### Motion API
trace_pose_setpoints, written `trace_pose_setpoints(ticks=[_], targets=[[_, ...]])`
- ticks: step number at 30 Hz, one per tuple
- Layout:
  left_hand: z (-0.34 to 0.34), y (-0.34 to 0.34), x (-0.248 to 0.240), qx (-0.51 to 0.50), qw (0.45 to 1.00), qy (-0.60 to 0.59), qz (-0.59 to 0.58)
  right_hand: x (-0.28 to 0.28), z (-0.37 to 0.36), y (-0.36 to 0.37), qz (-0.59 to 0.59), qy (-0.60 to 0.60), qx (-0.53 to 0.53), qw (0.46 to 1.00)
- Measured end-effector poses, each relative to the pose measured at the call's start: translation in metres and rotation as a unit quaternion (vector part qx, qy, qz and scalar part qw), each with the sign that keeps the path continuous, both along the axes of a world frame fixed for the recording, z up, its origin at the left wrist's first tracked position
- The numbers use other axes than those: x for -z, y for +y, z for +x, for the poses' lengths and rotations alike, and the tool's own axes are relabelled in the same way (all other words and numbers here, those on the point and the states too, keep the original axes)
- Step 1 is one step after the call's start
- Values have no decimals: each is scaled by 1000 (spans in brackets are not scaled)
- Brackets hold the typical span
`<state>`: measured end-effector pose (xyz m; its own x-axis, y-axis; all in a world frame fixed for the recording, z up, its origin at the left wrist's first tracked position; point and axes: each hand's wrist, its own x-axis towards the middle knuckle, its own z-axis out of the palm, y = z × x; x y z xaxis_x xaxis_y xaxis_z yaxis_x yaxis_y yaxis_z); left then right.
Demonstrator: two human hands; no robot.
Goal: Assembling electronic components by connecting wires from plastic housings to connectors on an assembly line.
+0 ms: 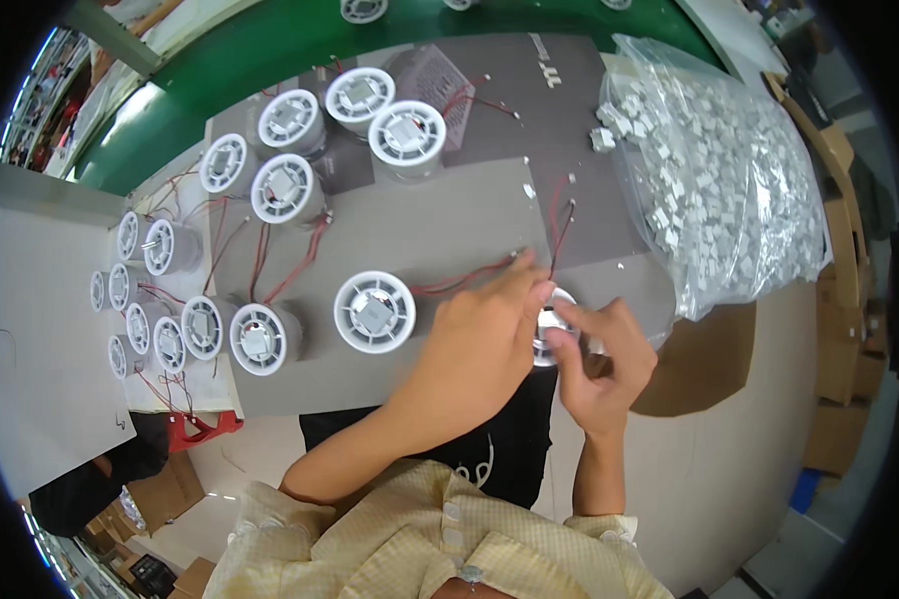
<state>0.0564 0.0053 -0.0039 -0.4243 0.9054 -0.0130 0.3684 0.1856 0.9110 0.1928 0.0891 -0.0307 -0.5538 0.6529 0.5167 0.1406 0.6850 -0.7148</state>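
Note:
A white round lamp-like housing (pixel 542 351) with red and black wires (pixel 563 236) sits at the right front of the grey board, partly hidden by my hands. My left hand (pixel 484 334) reaches across from the left, its fingers closed against the housing's far left rim. From the right, my right hand (pixel 607 364) brings thumb and forefinger together over the housing's middle. Whatever lies between those fingertips is too covered to make out. Left of my left hand stands another white housing (pixel 375 312), a grey-white square block at its centre and its wires running toward my fingers.
Several similar housings (pixel 288 188) stand at the left and back of the grey board (pixel 449 200). A clear plastic bag (pixel 729 190) full of small grey-white blocks lies at the right, with a loose block (pixel 601 140) beside it. Behind is a green surface (pixel 250 50).

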Motion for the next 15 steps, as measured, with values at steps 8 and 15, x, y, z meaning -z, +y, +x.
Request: trace_pose_setpoints(ticks=[8,15], targets=[[11,3,9,-66,996,16,50,-12,-5,-18,45,-62,72,995],[8,8,17,-27,995,-55,73,-12,13,-24,146,-183,35,971]])
